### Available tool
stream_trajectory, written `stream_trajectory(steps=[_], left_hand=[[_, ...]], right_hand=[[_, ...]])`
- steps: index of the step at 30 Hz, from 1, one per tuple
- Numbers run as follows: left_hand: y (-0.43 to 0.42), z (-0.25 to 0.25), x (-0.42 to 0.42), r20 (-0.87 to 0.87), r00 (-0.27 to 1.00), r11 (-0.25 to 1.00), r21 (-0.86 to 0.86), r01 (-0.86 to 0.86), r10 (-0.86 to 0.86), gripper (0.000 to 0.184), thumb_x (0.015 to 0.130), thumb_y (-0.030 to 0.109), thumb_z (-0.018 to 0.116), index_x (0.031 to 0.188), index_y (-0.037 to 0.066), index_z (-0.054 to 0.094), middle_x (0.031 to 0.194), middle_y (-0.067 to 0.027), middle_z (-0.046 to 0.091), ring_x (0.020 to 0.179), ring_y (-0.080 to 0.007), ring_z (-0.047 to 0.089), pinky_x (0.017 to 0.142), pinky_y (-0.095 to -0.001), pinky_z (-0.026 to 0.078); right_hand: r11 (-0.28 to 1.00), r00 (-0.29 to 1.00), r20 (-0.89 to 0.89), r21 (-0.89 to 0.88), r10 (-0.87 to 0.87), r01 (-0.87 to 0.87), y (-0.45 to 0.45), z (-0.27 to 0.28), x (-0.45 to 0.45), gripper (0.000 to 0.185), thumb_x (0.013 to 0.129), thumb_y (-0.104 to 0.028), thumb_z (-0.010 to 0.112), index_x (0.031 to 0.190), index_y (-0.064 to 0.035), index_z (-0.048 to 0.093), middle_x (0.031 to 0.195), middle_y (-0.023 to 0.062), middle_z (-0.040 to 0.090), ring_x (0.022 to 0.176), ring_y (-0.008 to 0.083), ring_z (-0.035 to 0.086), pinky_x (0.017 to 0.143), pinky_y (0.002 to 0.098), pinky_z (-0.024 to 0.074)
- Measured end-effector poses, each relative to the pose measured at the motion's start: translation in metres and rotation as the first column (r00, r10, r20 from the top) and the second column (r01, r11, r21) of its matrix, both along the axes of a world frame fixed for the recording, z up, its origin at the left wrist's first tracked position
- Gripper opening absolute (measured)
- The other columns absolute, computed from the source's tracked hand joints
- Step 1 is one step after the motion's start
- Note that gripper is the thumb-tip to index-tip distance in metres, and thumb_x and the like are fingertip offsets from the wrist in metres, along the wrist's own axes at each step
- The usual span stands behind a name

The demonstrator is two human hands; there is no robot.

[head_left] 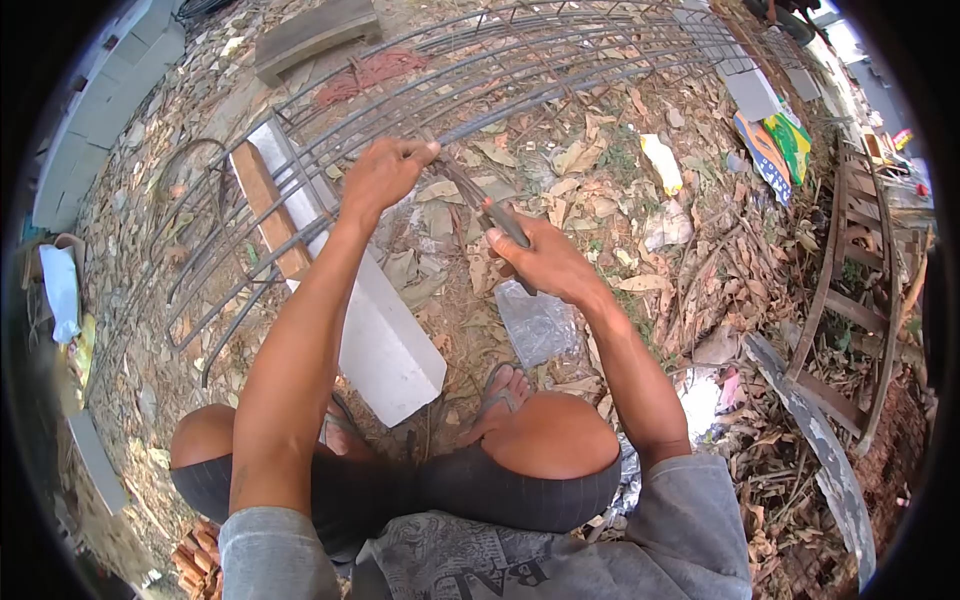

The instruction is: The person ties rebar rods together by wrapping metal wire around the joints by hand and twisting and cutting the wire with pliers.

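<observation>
We close our right hand (545, 260) around the pliers (508, 222), while our left hand (384, 180) presses its fingers together at the steel cage's (480, 122) near bars.

The right hand (548, 262) hides part of the tool (508, 224), and the bottom edge cuts off the shirt (470, 560).

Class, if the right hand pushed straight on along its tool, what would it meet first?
Likely the steel bars beyond the hand tool, though the left hand is close and depth is unclear.
</observation>
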State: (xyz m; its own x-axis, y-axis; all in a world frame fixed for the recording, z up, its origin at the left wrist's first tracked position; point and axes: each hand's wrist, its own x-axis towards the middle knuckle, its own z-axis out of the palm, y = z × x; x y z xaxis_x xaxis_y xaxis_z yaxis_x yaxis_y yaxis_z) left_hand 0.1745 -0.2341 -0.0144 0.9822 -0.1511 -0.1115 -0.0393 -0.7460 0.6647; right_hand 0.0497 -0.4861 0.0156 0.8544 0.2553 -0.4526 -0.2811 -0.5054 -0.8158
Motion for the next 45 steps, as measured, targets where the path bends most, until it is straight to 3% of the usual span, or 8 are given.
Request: stream_trajectory(steps=[2,13,23,33,36,38,41,45], left_hand=[[0.002,0.007,0.003,-0.058,0.998,1.0,0.009,-0.024,0.025,0.061,0.097,0.063,0.052,0.107,0.01,0.082,0.101,-0.0236,0.076,0.106,-0.044,0.07,0.097,-0.0502,0.051],[-0.003,0.021,0.004,-0.179,0.978,0.993,-0.034,-0.115,0.107,0.077,0.098,0.069,0.043,0.084,0.0,0.075,0.093,-0.026,0.075,0.101,-0.0451,0.071,0.092,-0.0522,0.05],[-0.002,0.021,0.002,-0.168,0.986,0.999,0.044,-0.012,0.019,0.061,0.097,0.064,0.053,0.11,0.012,0.082,0.103,-0.0209,0.077,0.104,-0.0396,0.073,0.091,-0.0506,0.054],[0.007,0.001,0.005,0.012,0.998,0.996,0.054,0.066,-0.067,0.053,0.098,0.057,0.06,0.112,0.01,0.08,0.097,-0.0221,0.075,0.099,-0.0411,0.071,0.088,-0.047,0.052],[0.009,0.0,0.007,-0.091,0.994,0.998,-0.034,0.051,-0.054,0.051,0.097,0.051,0.062,0.11,0.005,0.079,0.097,-0.0238,0.075,0.097,-0.0395,0.072,0.088,-0.0451,0.052],[0.006,0.002,0.005,-0.128,0.991,0.999,-0.026,0.026,-0.029,0.05,0.096,0.049,0.063,0.109,0.004,0.079,0.096,-0.0237,0.075,0.097,-0.0384,0.072,0.088,-0.0445,0.052],[0.007,0.008,0.007,-0.12,0.993,1.0,-0.01,0.014,-0.015,0.049,0.095,0.049,0.064,0.109,0.004,0.08,0.094,-0.023,0.075,0.096,-0.038,0.072,0.088,-0.0437,0.052],[0.004,-0.005,0.011,-0.072,0.996,0.998,-0.037,0.046,-0.049,0.05,0.096,0.049,0.064,0.108,0.004,0.08,0.092,-0.0235,0.075,0.094,-0.0381,0.072,0.087,-0.0446,0.052]], right_hand=[[0.998,0.996,-0.07,0.018,0.061,-0.06,-0.006,0.003,0.012,0.066,0.106,-0.055,0.058,0.158,-0.0169,0.049,0.101,0.0078,0.069,0.085,0.0181,0.069,0.071,0.0373,0.0554],[1.0,1.0,-0.015,0.003,-0.002,0.002,0.004,0.007,0.005,0.062,0.108,-0.045,0.059,0.157,-0.0104,0.048,0.081,0.0024,0.061,0.068,0.0129,0.061,0.064,0.033,0.0512],[0.969,0.984,0.11,0.221,-0.139,0.113,0.022,-0.092,-0.006,0.055,0.109,-0.039,0.059,0.153,-0.0056,0.051,0.078,0.0001,0.061,0.064,0.0097,0.057,0.058,0.0289,0.0469],[0.919,0.998,-0.053,0.393,0.014,0.008,-0.009,-0.055,0.008,0.058,0.105,-0.049,0.062,0.144,-0.0057,0.057,0.082,0.003,0.066,0.065,0.0114,0.064,0.057,0.0295,0.0506],[0.807,0.972,-0.217,0.589,0.093,0.054,-0.015,-0.032,0.004,0.058,0.1,-0.035,0.074,0.144,-0.004,0.053,0.083,0.0025,0.064,0.064,0.0127,0.065,0.056,0.0294,0.0523],[0.523,0.866,-0.48,0.778,0.137,0.348,-0.008,-0.053,-0.005,0.058,0.096,-0.029,0.08,0.143,-0.0066,0.054,0.086,0.0014,0.063,0.065,0.0133,0.065,0.058,0.0304,0.0538],[0.493,0.86,-0.46,0.814,0.222,0.308,0.001,-0.068,-0.007,0.055,0.097,-0.023,0.079,0.144,-0.0091,0.054,0.091,0.0012,0.062,0.07,0.0111,0.066,0.062,0.0284,0.0548],[0.949,1.0,-0.028,0.314,0.01,-0.001,-0.01,-0.021,0.0,0.062,0.085,-0.031,0.081,0.133,-0.0028,0.056,0.098,0.0093,0.068,0.079,0.0273,0.07,0.071,0.0416,0.0573]])
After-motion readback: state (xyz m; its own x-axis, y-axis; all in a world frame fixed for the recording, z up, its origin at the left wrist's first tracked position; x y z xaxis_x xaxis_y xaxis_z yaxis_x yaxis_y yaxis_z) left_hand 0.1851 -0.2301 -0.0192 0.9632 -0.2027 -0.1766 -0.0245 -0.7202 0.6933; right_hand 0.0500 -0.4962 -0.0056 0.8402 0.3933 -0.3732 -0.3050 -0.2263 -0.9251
